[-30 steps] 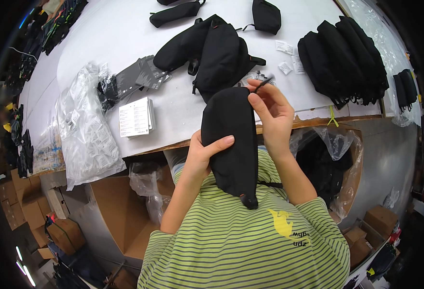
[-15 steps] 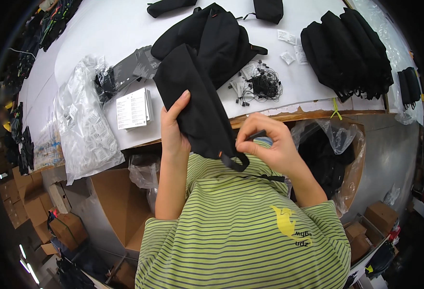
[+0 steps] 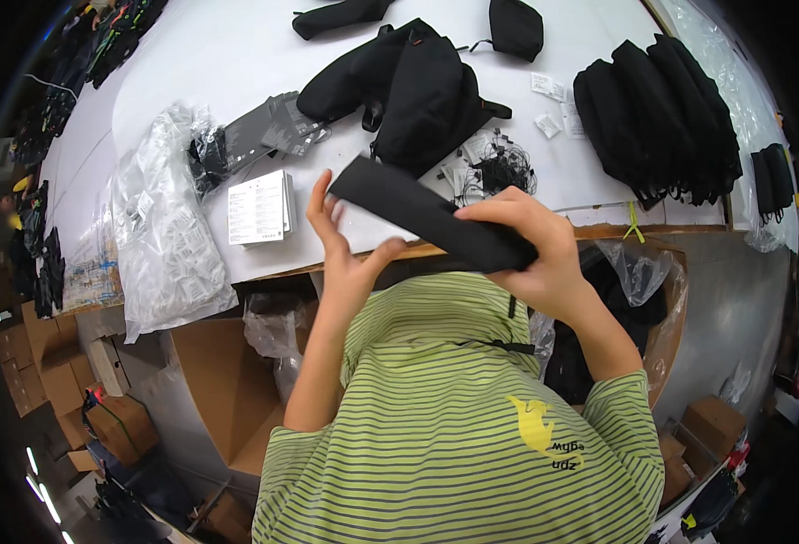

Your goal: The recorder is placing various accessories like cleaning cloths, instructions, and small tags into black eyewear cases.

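Note:
A black fabric pouch [image 3: 436,218] is gripped at its right end by my right hand [image 3: 535,254], thumb on top. It slants above the table's front edge, its far end up to the left. My left hand [image 3: 350,240] is beside that end with fingers and thumb spread, holding nothing. Beyond the pouch lies a pile of similar black pouches [image 3: 418,91]. A tangle of black tag strings [image 3: 499,168] sits to the right of the pile, with small white packets [image 3: 547,125] nearby.
At left are a stack of white cards [image 3: 259,210], dark grey tags [image 3: 268,127] and a clear bag of small packets [image 3: 171,227]. A row of black pouches [image 3: 658,118] stands at right. Below the table edge are open cartons [image 3: 227,381] with plastic liners.
My left hand has let go of the pouch and opened. My right hand now holds it by one end, and the pouch has swung to a flatter slant.

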A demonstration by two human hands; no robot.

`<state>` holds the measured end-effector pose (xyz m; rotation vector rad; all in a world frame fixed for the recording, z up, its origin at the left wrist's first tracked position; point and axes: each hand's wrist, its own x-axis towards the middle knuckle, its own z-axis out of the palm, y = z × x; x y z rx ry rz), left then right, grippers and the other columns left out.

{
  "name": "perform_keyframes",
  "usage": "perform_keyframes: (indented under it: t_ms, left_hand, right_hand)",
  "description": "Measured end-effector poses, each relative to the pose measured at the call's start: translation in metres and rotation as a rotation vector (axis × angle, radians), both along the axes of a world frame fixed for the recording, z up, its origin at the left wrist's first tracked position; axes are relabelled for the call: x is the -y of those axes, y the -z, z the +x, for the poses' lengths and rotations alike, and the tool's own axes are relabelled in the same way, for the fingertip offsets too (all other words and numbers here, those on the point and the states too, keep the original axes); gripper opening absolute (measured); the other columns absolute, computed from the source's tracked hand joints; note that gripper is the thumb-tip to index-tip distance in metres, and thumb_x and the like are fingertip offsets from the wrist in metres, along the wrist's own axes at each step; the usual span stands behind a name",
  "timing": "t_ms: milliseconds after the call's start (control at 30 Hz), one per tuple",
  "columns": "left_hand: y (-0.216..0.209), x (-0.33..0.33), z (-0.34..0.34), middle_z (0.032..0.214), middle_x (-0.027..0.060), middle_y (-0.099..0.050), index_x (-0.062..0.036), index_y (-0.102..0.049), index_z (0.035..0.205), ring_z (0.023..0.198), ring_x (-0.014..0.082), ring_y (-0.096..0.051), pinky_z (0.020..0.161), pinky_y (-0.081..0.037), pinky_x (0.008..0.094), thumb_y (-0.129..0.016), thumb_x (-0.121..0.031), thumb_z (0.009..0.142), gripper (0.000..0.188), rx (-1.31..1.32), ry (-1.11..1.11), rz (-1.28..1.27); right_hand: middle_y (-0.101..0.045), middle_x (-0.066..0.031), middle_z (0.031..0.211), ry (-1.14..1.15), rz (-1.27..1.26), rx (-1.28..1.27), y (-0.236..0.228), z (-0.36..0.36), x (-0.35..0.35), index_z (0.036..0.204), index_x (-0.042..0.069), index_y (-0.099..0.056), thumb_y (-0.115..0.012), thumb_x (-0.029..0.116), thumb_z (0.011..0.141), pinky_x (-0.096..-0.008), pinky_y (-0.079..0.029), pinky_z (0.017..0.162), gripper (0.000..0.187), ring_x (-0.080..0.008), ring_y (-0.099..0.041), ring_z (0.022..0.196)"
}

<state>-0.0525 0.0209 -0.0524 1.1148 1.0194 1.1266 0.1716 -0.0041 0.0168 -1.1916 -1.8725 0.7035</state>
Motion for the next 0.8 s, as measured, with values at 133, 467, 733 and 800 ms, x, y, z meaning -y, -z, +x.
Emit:
perform_keyframes:
  t_ms: [133, 467, 733, 800]
  left_hand:
    - [-0.011, -0.002, -0.022, 0.138, 0.0158, -0.042, -0.0070, -0.024, 0.144, 0.117, 0.0231, -0.049, 0.097, -0.045, 0.0350, -0.078, 0.007, 0.066, 0.096, -0.048, 0.077, 0.332]
    - [-0.041, -0.011, -0.022, 0.086, 0.0083, -0.053, 0.0013, -0.064, 0.088, 0.079, 0.0170, -0.050, 0.071, -0.039, 0.0239, -0.067, -0.005, 0.072, 0.017, -0.175, 0.100, 0.522]
    - [-0.042, -0.042, -0.095, 0.130, 0.0172, -0.049, -0.0038, -0.054, 0.124, 0.119, 0.0290, -0.046, 0.098, -0.036, 0.0391, -0.058, -0.026, 0.091, 0.040, -0.944, -0.289, 0.487]
    - [-0.025, -0.044, -0.138, 0.131, 0.0179, -0.048, -0.0036, -0.049, 0.129, 0.120, 0.0294, -0.045, 0.099, -0.035, 0.0402, -0.059, -0.029, 0.091, 0.047, -1.211, -0.402, 0.488]
  right_hand:
    - [-0.065, -0.0071, 0.105, -0.071, -0.182, -0.469, -0.002, 0.013, 0.005, 0.111, 0.005, -0.062, -0.073, 0.000, 0.074, -0.0270, -0.048, 0.080, 0.039, -0.0143, -0.062, 0.092]
    - [-0.049, 0.0005, 0.074, -0.018, -0.097, -0.184, -0.017, 0.040, 0.005, 0.088, 0.012, -0.074, -0.082, 0.009, 0.064, -0.0251, -0.040, 0.056, 0.026, -0.0117, -0.048, 0.065]
    - [-0.066, -0.0003, 0.096, 0.684, 0.459, -0.080, -0.071, 0.163, -0.006, 0.098, 0.011, -0.071, -0.075, 0.005, 0.074, -0.0199, -0.043, 0.062, 0.025, -0.0071, -0.055, 0.077]
    - [-0.064, 0.0049, 0.091, 0.996, 0.708, 0.305, -0.092, 0.213, -0.015, 0.104, 0.012, -0.070, -0.073, 0.012, 0.080, -0.0194, -0.036, 0.055, 0.024, -0.0046, -0.039, 0.061]
